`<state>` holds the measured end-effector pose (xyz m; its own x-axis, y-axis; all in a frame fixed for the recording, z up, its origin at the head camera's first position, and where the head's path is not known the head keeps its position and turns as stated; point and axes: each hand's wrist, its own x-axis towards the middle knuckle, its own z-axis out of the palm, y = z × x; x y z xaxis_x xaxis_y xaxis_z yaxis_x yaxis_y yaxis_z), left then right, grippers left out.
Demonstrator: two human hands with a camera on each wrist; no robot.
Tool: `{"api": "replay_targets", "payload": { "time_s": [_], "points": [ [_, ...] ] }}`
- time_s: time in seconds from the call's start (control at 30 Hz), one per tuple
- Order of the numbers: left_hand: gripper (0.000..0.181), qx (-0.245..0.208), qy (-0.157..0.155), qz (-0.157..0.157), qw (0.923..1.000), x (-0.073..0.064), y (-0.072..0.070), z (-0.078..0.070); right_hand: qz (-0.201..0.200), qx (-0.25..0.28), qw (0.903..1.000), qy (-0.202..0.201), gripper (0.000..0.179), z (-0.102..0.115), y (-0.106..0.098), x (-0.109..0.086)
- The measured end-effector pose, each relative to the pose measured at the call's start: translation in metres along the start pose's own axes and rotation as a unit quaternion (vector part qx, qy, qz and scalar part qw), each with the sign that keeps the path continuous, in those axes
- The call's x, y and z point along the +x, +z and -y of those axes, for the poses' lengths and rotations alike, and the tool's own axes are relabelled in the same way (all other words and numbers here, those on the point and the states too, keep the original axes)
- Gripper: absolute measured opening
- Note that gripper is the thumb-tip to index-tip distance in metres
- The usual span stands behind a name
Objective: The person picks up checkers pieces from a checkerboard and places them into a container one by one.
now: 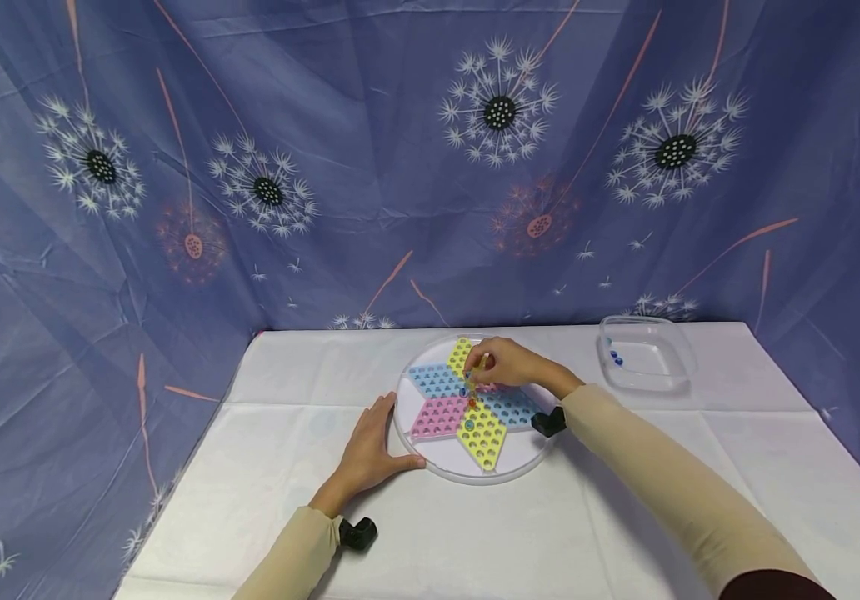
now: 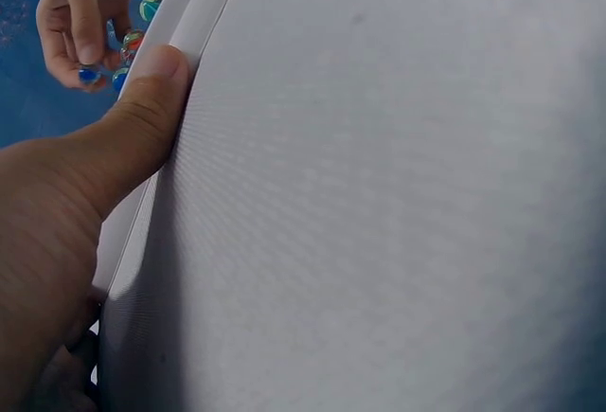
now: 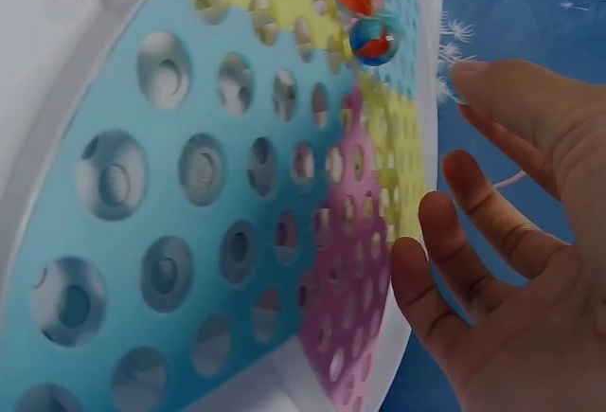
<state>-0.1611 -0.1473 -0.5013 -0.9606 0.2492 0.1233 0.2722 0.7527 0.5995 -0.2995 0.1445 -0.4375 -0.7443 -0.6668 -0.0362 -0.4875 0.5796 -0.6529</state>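
A round white Chinese checkers board (image 1: 430, 454) with a yellow, blue and pink star of holes lies on the table. My left hand (image 1: 370, 450) rests against its left edge, fingers fairly straight; in the left wrist view the thumb touches the rim. Over the upper middle of the star, my right hand (image 1: 508, 363) pinches a blue marble (image 2: 89, 74) between thumb and finger. In the right wrist view the fingers mostly hide that marble. Near the star's centre sit a red-orange marble (image 1: 472, 402), a dark blue marble (image 1: 463, 392) and a teal marble (image 1: 469, 425).
A clear plastic box (image 1: 647, 385) stands at the back right, with a few blue marbles (image 1: 618, 361) at its left side. White cloth (image 1: 505, 542) covers the table. Behind hangs a blue curtain (image 1: 370, 167) with a dandelion print.
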Motion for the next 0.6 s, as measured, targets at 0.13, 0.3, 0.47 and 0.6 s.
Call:
{"api": "replay_targets", "payload": {
  "time_s": [0.13,0.3,0.47,0.6],
  "points": [
    [0.123,0.0,0.001,-0.003,1.0,0.0,0.0,-0.001,-0.022,0.012,0.9994,-0.022,0.013,0.003,-0.006,0.0],
    [0.122,0.005,0.007,-0.005,0.9999,0.0,0.001,0.001,-0.055,0.028,0.9972,-0.043,0.014,0.01,-0.013,-0.001],
    [0.121,0.0,0.014,-0.009,0.9999,0.0,0.001,0.001,-0.085,0.049,0.9942,-0.044,0.016,0.02,-0.021,-0.003],
    [0.122,-0.003,0.014,-0.01,0.9998,-0.001,0.001,0.001,-0.108,0.063,0.9911,-0.047,0.016,0.026,-0.025,-0.002]
  ]
}}
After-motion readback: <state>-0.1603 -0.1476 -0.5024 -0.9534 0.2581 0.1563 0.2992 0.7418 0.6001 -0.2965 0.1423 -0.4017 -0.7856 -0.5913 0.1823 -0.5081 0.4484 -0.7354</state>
